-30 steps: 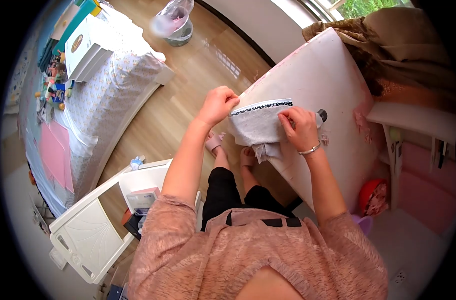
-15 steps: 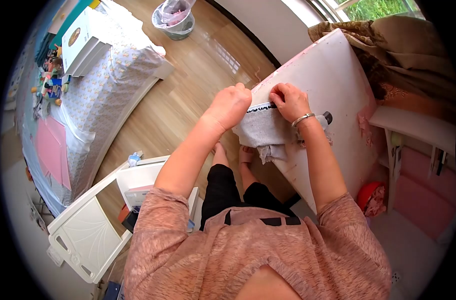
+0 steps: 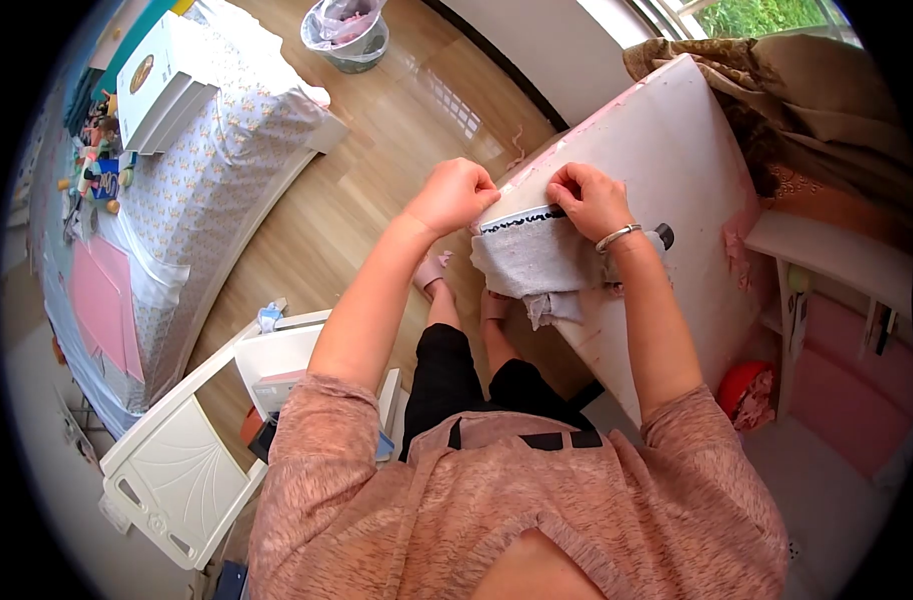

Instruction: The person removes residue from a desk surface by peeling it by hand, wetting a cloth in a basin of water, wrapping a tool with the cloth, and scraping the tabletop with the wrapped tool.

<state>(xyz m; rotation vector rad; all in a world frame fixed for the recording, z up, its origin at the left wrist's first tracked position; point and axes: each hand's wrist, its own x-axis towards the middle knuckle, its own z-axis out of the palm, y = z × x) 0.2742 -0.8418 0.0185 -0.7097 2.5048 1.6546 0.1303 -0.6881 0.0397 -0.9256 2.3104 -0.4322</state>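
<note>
A grey cloth [image 3: 537, 258] with a white top edge and a wavy black trim [image 3: 524, 222] lies over the near left edge of the white table, its lower part hanging off. My right hand [image 3: 595, 208], a silver bangle at the wrist, pinches at the right end of the trimmed edge. My left hand [image 3: 455, 196] is closed, thumb against fingers, just above the cloth's upper left corner. Whatever those fingertips hold is too small to see. A dark cylindrical object [image 3: 664, 236] sits on the table beside my right wrist, partly hidden.
The white table [image 3: 667, 150] has pink scraps along its edges. A red bowl [image 3: 747, 395] of pink pieces is at the lower right. A lined waste bin [image 3: 347, 45] stands on the floor. To the left are a bed [image 3: 217, 150] with boxes and a white folding table [image 3: 182, 480].
My left hand has shifted a little left and its fingertips now point right, above the cloth's corner. My right hand still pinches the edge. The view has tilted slightly, showing more of one slipper.
</note>
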